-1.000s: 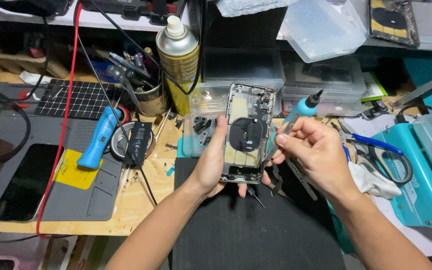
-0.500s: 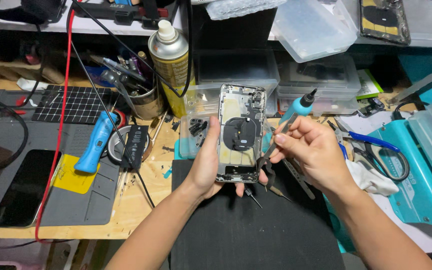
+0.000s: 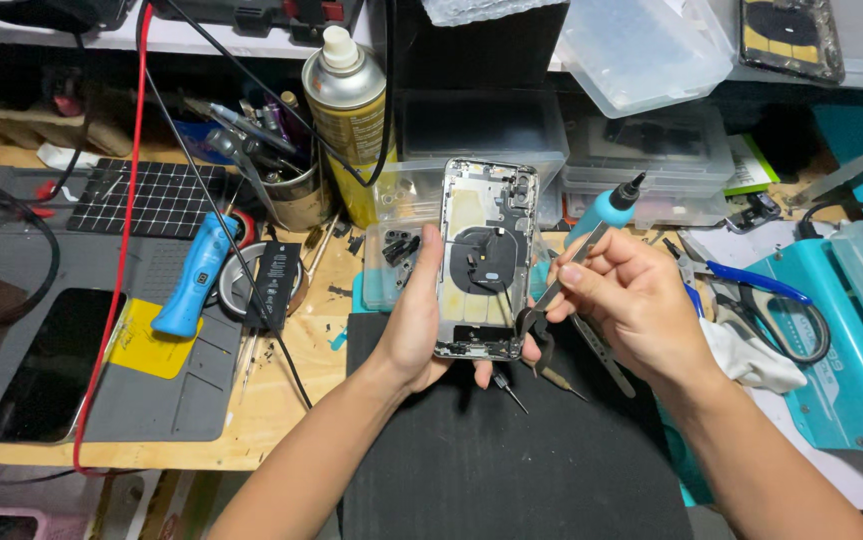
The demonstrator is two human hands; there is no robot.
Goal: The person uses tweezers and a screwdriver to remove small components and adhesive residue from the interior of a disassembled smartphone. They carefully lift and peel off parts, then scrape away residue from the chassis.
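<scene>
Phone housing (image 3: 486,258), opened and showing a dark round coil on its inner face, stands upright in the left hand (image 3: 421,325): the thumb presses its near left edge and the fingertips curl under its bottom right corner, closed around the frame. Just right of those fingertips, the right hand (image 3: 636,305) pinches a pair of metal tweezers (image 3: 559,285) between thumb and forefinger, closed on the shank, with the tips meeting the housing's lower right edge. Below both hands lies a black work mat (image 3: 511,460), where a small screwdriver bit (image 3: 509,390) rests just under the left fingertips. Behind the right hand's knuckles a light blue pen-shaped tool (image 3: 606,210) leans up. Left of the left thumb sits a small clear parts tray (image 3: 391,265), then a black battery (image 3: 273,285) and a blue handled tool (image 3: 196,275) on a grey mat (image 3: 151,400). Beyond the housing's top stands a yellow spray can (image 3: 346,110). Far right of the right hand lie blue-handled scissors (image 3: 771,305)
</scene>
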